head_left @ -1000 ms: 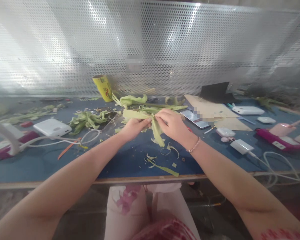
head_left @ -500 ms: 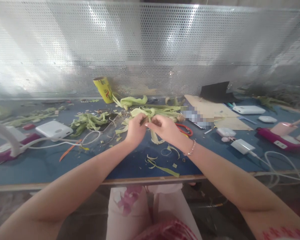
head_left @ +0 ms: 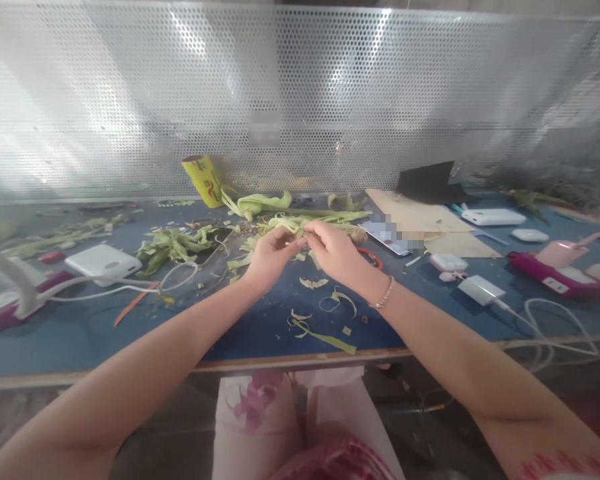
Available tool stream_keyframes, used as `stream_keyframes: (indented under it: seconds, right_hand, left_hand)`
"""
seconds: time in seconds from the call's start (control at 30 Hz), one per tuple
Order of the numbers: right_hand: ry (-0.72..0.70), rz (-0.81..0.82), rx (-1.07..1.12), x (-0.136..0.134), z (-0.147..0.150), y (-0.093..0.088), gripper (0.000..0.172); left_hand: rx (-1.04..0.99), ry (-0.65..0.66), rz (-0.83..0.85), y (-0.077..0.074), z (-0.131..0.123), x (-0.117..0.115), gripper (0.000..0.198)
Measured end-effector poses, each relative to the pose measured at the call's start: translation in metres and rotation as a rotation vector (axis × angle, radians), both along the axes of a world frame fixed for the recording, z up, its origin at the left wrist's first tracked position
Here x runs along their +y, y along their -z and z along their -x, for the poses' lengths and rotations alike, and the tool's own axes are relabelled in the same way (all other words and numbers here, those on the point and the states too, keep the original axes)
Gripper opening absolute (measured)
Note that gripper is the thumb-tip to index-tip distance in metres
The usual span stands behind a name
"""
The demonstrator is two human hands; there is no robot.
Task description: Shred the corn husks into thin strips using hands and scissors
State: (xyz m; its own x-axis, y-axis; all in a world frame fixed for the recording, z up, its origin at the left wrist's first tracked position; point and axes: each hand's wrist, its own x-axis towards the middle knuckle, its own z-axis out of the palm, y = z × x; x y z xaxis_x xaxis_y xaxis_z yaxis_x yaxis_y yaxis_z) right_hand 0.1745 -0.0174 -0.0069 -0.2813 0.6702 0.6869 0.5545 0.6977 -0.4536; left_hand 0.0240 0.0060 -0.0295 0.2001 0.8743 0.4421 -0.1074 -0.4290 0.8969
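Note:
At the middle of the blue table, my left hand and my right hand meet with fingertips pinched close together. What lies between the fingers is too small and hidden to name. Just behind them are long green stalks and a curled leafy stalk. A leafy green pile is left of my left hand. Below my hands are a pale peeled piece and a thin green strip.
A yellow tube leans by the perforated metal panel. To the right are a phone, brown card, a white charger and a purple power strip. A white power bank and cables sit left.
A pale peeled piece that hung below my hands now lies separately on the table. My fingertips have drawn closer together, and the view has shifted slightly.

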Motion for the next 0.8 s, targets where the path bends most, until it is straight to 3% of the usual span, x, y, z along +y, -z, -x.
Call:
stream_keyframes:
  seconds: [0.23,0.8]
  right_hand:
    - [-0.011,-0.087,-0.067,-0.01,-0.002,-0.005,0.015]
    - [-0.036,-0.009,-0.085,-0.007,-0.009,-0.008,0.024]
  left_hand:
    - [-0.019,0.067,0.007,-0.005,0.0,-0.008,0.023]
    - [-0.102,0.071,0.098,-0.013,-0.001,-0.013,0.019]
